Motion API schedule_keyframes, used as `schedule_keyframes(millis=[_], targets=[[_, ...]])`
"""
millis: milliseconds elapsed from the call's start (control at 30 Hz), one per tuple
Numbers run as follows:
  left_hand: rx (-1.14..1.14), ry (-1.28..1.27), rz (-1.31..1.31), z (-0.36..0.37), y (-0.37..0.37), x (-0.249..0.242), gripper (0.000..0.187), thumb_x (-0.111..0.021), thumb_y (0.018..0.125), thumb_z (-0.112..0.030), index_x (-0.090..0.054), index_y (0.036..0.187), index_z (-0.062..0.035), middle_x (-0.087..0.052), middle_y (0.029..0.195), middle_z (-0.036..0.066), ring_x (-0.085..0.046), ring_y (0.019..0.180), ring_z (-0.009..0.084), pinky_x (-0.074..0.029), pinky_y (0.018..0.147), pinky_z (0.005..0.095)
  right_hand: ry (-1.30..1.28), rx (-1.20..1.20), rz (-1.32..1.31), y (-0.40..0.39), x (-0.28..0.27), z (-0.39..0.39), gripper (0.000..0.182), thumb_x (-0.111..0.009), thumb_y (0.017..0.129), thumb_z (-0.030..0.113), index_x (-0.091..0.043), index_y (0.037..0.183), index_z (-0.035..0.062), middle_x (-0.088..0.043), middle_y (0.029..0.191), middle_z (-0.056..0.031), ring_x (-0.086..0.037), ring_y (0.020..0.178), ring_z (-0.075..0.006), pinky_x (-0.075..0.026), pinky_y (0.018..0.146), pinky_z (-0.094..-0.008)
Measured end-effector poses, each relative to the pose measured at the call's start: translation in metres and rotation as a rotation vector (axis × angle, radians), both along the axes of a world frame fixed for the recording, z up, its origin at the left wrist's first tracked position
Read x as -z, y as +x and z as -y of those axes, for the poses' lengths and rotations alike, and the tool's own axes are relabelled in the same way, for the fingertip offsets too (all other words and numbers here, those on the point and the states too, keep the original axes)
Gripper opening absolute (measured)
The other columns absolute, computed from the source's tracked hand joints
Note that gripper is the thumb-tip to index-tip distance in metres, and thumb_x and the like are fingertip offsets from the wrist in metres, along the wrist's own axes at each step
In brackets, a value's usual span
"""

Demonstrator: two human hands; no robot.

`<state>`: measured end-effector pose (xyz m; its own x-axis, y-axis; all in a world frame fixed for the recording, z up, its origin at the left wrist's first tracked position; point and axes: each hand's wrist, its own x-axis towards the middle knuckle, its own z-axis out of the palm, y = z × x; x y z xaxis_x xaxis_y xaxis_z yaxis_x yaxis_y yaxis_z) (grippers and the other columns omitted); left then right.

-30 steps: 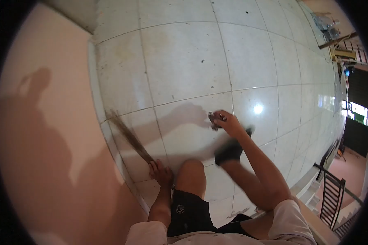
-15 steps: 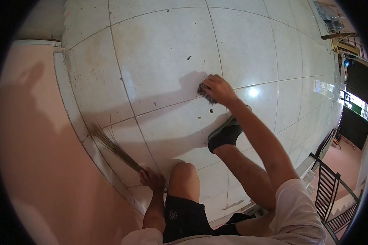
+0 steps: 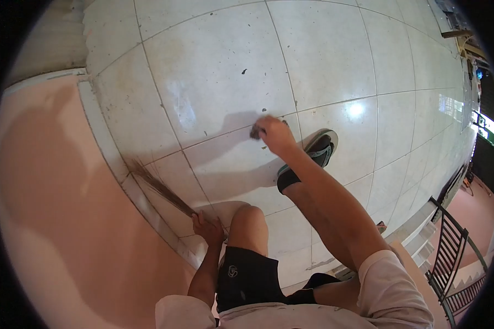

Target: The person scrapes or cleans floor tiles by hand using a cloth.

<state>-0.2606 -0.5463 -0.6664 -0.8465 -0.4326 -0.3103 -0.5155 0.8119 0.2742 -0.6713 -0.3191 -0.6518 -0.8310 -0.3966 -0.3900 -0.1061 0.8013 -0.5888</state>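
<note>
I am crouched over a white tiled floor [image 3: 230, 71]. My right hand [image 3: 273, 135] reaches forward and is closed on a small dark clump of debris [image 3: 255, 131] just above the tiles. My left hand [image 3: 207, 226] rests low beside my left knee and grips the handle end of a stick broom [image 3: 158, 186], whose bristles lie along the base of the wall. My right foot in a dark slipper [image 3: 318, 151] stands just right of my right hand. A few dark specks [image 3: 243, 71] dot the tiles further out.
A peach-coloured wall [image 3: 55, 192] with a white skirting runs along the left. At the right, a step edge [image 3: 422, 230] drops down to a dark metal railing [image 3: 450, 252]. Clutter stands at the far top right.
My right hand, which had reached out to a tile joint, has drawn back toward me with the clump in it. The view has shifted; my right foot now shows more fully.
</note>
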Motion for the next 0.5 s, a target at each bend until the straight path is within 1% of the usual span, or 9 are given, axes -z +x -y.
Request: schedule_keyframes(millis=[33,100,167,267,300,333,400,467,500], targets=[[0.007,-0.008,-0.013,-0.003,-0.007,-0.008,0.075,-0.064,0.090,-0.030,-0.030,0.151,-0.0025,-0.029,0.155,0.026,-0.029,0.140,0.0465,-0.023,0.111,0.0581,0.045,-0.073,0.061,0.011,-0.006,-0.004,0.016,-0.063,0.085,0.014,-0.068,0.098,0.0064,-0.064,0.102,-0.0166,-0.063,0.097,-0.0373,-0.053,0.084,-0.0472],[-0.163,0.088,0.083,-0.007,-0.025,-0.018,0.086,-0.070,0.085,-0.029,-0.024,0.153,-0.0029,-0.030,0.154,0.027,-0.028,0.140,0.0479,-0.023,0.112,0.0604,0.010,-0.042,0.139,0.017,-0.051,-0.013,0.014,-0.062,0.086,0.014,-0.067,0.096,0.0068,-0.064,0.100,-0.0169,-0.063,0.096,-0.0375,-0.052,0.081,-0.0481],[-0.142,0.110,0.153,-0.003,-0.037,-0.031,0.091,-0.072,0.084,-0.032,-0.022,0.154,-0.0036,-0.029,0.154,0.027,-0.027,0.141,0.0484,-0.023,0.113,0.0606,-0.062,-0.045,0.188,0.017,-0.106,-0.034,0.014,-0.062,0.086,0.015,-0.067,0.096,0.0073,-0.062,0.097,-0.0178,-0.063,0.094,-0.0378,-0.052,0.078,-0.0483],[-0.120,0.225,0.329,0.008,-0.050,-0.048,0.101,-0.074,0.082,-0.038,-0.016,0.157,-0.0064,-0.026,0.156,0.028,-0.023,0.143,0.0487,-0.023,0.113,0.0637,-0.106,-0.087,0.172,0.009,-0.226,-0.057,0.022,-0.064,0.086,0.013,-0.065,0.105,0.0023,-0.065,0.103,-0.0189,-0.063,0.095,-0.0398,-0.051,0.082,-0.0463],[-0.092,0.225,0.459,0.009,-0.066,-0.065,0.101,-0.074,0.082,-0.039,-0.016,0.158,-0.0077,-0.026,0.156,0.028,-0.023,0.144,0.0483,-0.023,0.112,0.0656,-0.244,0.070,0.140,0.010,-0.266,-0.057,0.022,-0.064,0.083,0.015,-0.066,0.103,0.0051,-0.063,0.097,-0.0198,-0.063,0.092,-0.0404,-0.051,0.081,-0.0481],[-0.064,0.220,0.593,0.009,-0.079,-0.080,0.101,-0.073,0.082,-0.039,-0.015,0.159,-0.0090,-0.025,0.157,0.028,-0.022,0.144,0.0479,-0.023,0.111,0.0675,-0.245,0.098,0.109,0.003,-0.326,-0.054,0.026,-0.066,0.082,0.014,-0.066,0.106,0.0041,-0.064,0.098,-0.0190,-0.063,0.092,-0.0390,-0.052,0.081,-0.0460],[0.034,0.172,0.723,0.018,-0.083,-0.079,0.095,-0.069,0.085,-0.042,-0.019,0.159,-0.0100,-0.024,0.157,0.026,-0.022,0.145,0.0452,-0.022,0.110,0.0690,-0.341,0.255,0.110,0.002,-0.389,-0.052,0.027,-0.070,0.083,0.011,-0.066,0.108,0.0019,-0.064,0.097,-0.0180,-0.064,0.086,-0.0373,-0.053,0.077,-0.0410],[0.171,0.046,0.781,0.021,-0.103,-0.093,0.072,-0.063,0.088,-0.039,-0.041,0.149,-0.0077,-0.037,0.151,0.023,-0.030,0.141,0.0424,-0.026,0.109,0.0655,-0.552,0.485,0.113,0.014,-0.405,-0.047,0.027,-0.071,0.083,0.010,-0.066,0.109,0.0021,-0.064,0.095,-0.0167,-0.064,0.085,-0.0363,-0.052,0.077,-0.0398],[0.174,0.027,0.748,0.022,-0.114,-0.093,0.072,-0.063,0.088,-0.039,-0.041,0.149,-0.0077,-0.037,0.151,0.023,-0.030,0.141,0.0424,-0.026,0.109,0.0655,-0.574,0.483,0.081,0.015,-0.396,-0.043,0.027,-0.071,0.083,0.010,-0.066,0.109,0.0021,-0.064,0.095,-0.0167,-0.064,0.085,-0.0363,-0.052,0.077,-0.0398]])
